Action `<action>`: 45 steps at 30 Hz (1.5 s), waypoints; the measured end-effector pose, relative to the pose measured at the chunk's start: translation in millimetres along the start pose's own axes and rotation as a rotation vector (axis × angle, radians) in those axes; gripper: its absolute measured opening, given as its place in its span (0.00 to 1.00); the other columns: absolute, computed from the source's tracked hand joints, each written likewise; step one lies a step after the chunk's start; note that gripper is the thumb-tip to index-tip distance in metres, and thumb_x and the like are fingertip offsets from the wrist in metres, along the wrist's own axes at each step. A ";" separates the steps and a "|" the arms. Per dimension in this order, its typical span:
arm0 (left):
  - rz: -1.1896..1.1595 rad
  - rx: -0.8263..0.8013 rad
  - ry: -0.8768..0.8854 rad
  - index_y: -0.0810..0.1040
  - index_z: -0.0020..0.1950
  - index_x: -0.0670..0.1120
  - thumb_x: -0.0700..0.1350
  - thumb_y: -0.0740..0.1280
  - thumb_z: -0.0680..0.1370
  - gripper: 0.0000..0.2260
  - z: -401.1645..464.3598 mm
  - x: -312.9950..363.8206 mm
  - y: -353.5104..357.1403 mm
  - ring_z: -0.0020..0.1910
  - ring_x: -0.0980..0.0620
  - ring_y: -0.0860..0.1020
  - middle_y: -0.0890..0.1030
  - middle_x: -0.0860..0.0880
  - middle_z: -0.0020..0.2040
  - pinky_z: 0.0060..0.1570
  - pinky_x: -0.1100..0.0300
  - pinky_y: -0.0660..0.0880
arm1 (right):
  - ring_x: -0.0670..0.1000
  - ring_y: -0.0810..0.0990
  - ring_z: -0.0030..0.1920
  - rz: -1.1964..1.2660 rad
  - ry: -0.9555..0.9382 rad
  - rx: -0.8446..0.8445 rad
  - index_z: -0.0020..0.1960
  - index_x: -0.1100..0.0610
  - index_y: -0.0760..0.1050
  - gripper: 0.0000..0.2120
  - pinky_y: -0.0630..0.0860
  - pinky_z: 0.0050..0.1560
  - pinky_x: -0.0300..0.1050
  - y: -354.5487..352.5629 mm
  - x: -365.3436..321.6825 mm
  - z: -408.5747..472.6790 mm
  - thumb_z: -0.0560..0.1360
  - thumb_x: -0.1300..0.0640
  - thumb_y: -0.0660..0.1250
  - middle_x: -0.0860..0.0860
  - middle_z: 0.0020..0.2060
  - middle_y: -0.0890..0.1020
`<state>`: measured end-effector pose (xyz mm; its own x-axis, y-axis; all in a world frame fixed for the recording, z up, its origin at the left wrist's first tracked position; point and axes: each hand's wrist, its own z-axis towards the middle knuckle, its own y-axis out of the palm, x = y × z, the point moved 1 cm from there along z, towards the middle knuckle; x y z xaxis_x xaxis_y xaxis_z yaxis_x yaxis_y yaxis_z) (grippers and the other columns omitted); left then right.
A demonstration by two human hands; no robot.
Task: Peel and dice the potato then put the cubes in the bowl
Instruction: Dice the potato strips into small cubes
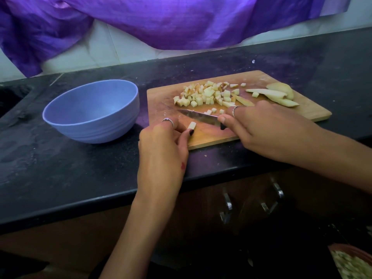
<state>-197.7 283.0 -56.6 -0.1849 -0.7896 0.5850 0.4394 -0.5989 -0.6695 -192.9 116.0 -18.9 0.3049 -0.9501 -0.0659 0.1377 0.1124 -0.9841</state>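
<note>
I see open worktop (60, 168) in front of and left of the bowl (91, 111), an easy way in from my near side. The bowl sits just left of the cutting board (161, 93), narrow gap between them, and my left hand (161, 150) fills its near end. The board's left strip is bare. Board middle is blocked by the cube pile (203, 94), right end by potato slices (277, 94). The knife (198, 115) lies across the near part, with my right hand (261, 127) covering the near right corner. Purple cloth (161, 21) hangs over the back.
</note>
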 end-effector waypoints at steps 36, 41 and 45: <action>-0.049 0.071 0.112 0.84 0.44 0.43 0.39 0.71 0.74 0.02 5.4 -10.3 7.3 0.56 0.52 0.74 0.79 0.50 0.54 0.53 0.69 0.64 | 0.44 0.67 0.32 -0.083 -0.025 -0.139 0.36 0.48 0.60 0.19 0.59 0.29 0.41 0.3 -17.3 6.2 0.80 0.40 0.43 0.48 0.33 0.69; -0.083 0.030 0.085 0.84 0.44 0.45 0.41 0.71 0.74 0.02 5.3 -10.4 4.4 0.55 0.53 0.76 0.78 0.51 0.57 0.55 0.66 0.68 | 0.44 0.67 0.33 -0.056 0.064 -0.116 0.42 0.46 0.64 0.17 0.63 0.35 0.44 -5.8 -4.9 -8.6 0.78 0.39 0.43 0.47 0.34 0.69; -0.116 0.022 0.063 0.84 0.45 0.46 0.40 0.72 0.74 0.03 5.0 -9.7 1.6 0.55 0.54 0.77 0.77 0.54 0.55 0.57 0.61 0.73 | 0.44 0.68 0.31 0.021 0.028 -0.094 0.36 0.48 0.62 0.19 0.58 0.29 0.39 -5.3 -13.0 -9.0 0.80 0.40 0.45 0.47 0.32 0.69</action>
<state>-190.8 290.4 -61.1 -0.2897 -0.7227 0.6275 0.4311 -0.6839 -0.5887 -206.2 125.2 -14.3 0.2799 -0.9558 -0.0899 0.0417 0.1056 -0.9935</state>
